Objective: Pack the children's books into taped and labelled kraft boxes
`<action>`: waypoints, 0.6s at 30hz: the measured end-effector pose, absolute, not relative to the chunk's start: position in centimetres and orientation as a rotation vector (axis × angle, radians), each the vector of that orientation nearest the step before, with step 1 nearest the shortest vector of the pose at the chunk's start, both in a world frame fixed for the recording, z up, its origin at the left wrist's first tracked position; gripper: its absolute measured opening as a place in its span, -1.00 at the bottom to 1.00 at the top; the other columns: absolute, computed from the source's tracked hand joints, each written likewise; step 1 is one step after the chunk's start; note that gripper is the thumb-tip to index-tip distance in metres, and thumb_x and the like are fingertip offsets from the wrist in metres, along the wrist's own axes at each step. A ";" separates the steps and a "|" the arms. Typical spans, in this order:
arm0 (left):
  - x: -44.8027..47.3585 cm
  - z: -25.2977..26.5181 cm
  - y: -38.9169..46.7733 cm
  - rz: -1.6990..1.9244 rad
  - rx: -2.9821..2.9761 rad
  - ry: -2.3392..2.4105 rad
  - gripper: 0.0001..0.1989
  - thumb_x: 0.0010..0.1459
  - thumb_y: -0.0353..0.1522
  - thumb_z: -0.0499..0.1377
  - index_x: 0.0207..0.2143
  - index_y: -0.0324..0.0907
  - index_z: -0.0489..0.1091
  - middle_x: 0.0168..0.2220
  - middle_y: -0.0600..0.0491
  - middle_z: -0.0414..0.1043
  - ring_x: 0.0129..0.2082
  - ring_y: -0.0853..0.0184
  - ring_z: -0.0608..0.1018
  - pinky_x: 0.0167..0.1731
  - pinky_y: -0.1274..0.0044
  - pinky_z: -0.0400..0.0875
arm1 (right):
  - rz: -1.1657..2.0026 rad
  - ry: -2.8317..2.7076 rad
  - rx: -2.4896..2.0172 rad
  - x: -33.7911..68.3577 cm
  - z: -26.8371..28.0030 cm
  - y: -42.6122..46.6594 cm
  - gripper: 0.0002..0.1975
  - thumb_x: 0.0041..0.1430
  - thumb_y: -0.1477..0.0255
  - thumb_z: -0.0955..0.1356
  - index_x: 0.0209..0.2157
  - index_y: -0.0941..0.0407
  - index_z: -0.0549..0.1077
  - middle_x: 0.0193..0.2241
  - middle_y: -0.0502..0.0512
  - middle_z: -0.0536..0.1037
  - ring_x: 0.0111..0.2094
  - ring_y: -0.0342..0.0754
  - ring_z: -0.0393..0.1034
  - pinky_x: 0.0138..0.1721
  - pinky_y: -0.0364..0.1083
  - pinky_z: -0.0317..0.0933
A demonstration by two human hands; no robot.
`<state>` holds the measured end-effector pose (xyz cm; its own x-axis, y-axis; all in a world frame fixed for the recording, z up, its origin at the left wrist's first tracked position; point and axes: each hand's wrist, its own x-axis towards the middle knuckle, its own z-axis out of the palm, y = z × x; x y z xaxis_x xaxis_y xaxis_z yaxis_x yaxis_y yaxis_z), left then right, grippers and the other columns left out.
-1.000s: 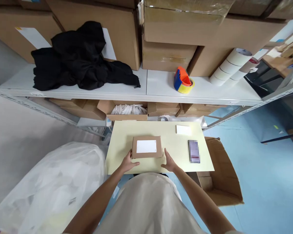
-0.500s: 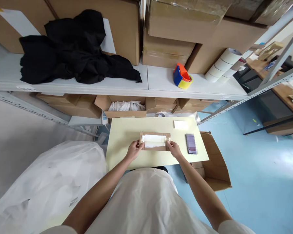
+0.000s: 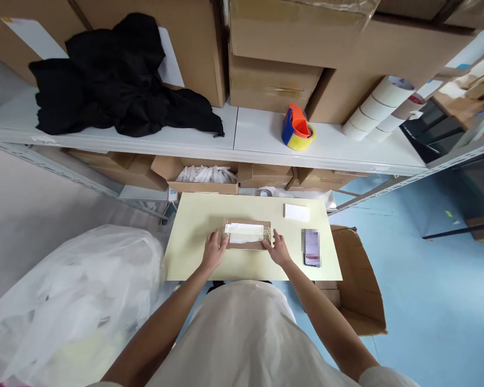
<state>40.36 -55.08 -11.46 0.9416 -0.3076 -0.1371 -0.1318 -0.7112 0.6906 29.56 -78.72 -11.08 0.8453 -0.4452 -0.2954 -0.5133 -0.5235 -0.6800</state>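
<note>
A small brown cardboard box [image 3: 247, 245] lies on the pale yellow table, with a white label on top and clear tape at its ends. My left hand [image 3: 213, 251] is at the box's left end, its thumb by the near corner and its fingers held off the side. At the opposite end my right hand [image 3: 278, 249] has its thumb against the near corner and its fingers spread away from the box. Both hands look open. To the right are a stack of white cards [image 3: 297, 212] and a phone [image 3: 311, 248] with a blurred screen.
Behind the table [image 3: 193, 263] runs a shelf [image 3: 258, 126] bearing a tape dispenser [image 3: 297, 129], tape rolls [image 3: 373, 110] and black cloth [image 3: 116, 80]. A carton [image 3: 205, 188] of white items sits below. A large plastic bag [image 3: 84, 301] stands left, an open carton [image 3: 358, 285] right.
My fingers have loosened from the box's ends and spread apart, the right hand most plainly. The box sits slightly farther left in view, as the camera has shifted a little.
</note>
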 end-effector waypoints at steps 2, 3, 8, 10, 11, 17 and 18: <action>39.5 -10.6 -55.3 -0.135 2.421 -0.437 -0.43 0.19 -0.14 -0.02 0.15 -0.32 0.18 0.13 -0.28 0.21 0.16 0.09 0.27 0.10 0.28 0.21 | -0.020 0.632 -2.262 29.2 -11.0 -78.7 -0.30 0.14 0.12 0.26 0.24 0.12 0.05 0.03 0.31 0.27 0.01 0.15 0.29 0.03 0.13 0.20; 39.0 -10.1 -55.5 -0.083 2.447 -0.539 -0.43 0.20 -0.15 -0.01 0.16 -0.31 0.17 0.17 -0.28 0.16 0.20 0.08 0.21 0.13 0.27 0.17 | -0.074 0.564 -2.296 29.1 -10.8 -78.7 -0.29 0.15 0.15 0.26 0.25 0.12 0.02 0.05 0.33 0.25 0.06 0.18 0.23 0.06 0.16 0.16; 37.2 -8.2 -57.0 -0.109 2.576 -0.874 -0.56 0.19 -0.18 0.03 0.05 -0.19 0.33 0.16 -0.18 0.24 0.21 0.05 0.22 0.16 0.24 0.10 | -0.135 0.324 -2.398 29.5 -10.8 -80.3 -0.44 0.22 0.21 0.20 0.20 0.11 0.13 0.07 0.34 0.26 0.12 0.20 0.14 0.10 0.21 0.11; 37.1 -7.6 -58.3 -0.115 2.582 -0.927 -0.60 0.19 -0.20 0.03 0.01 -0.17 0.38 0.12 -0.15 0.30 0.19 0.05 0.25 0.17 0.22 0.07 | -0.110 0.402 -2.441 30.4 -11.5 -82.6 -0.49 0.25 0.25 0.16 0.18 0.15 0.19 0.09 0.35 0.26 0.13 0.20 0.14 0.12 0.19 0.08; 37.3 -7.3 -59.1 -0.125 2.564 -0.966 -0.62 0.19 -0.22 0.03 -0.01 -0.16 0.39 0.10 -0.14 0.33 0.17 0.07 0.28 0.17 0.21 0.07 | -0.072 0.475 -2.466 31.0 -11.9 -84.0 -0.51 0.26 0.28 0.16 0.16 0.18 0.21 0.12 0.36 0.25 0.15 0.20 0.12 0.13 0.19 0.06; 39.9 -5.5 -66.9 -0.281 2.401 -1.175 -0.67 0.18 -0.28 0.04 -0.04 -0.16 0.40 -0.01 -0.07 0.42 0.00 0.19 0.44 0.05 0.34 0.28 | 0.267 0.808 -2.556 34.4 -15.0 -93.3 -0.41 0.15 0.62 0.16 0.23 0.33 0.05 0.27 0.44 0.02 0.29 0.20 -0.16 0.17 0.17 -0.03; 40.4 -5.4 -68.4 -0.312 2.383 -1.190 -0.68 0.18 -0.29 0.05 -0.06 -0.17 0.40 -0.02 -0.06 0.43 -0.02 0.20 0.45 0.03 0.35 0.30 | 0.291 0.824 -2.567 34.7 -15.5 -94.2 -0.41 0.14 0.64 0.15 0.24 0.33 0.04 0.28 0.44 0.01 0.30 0.20 -0.16 0.17 0.17 -0.04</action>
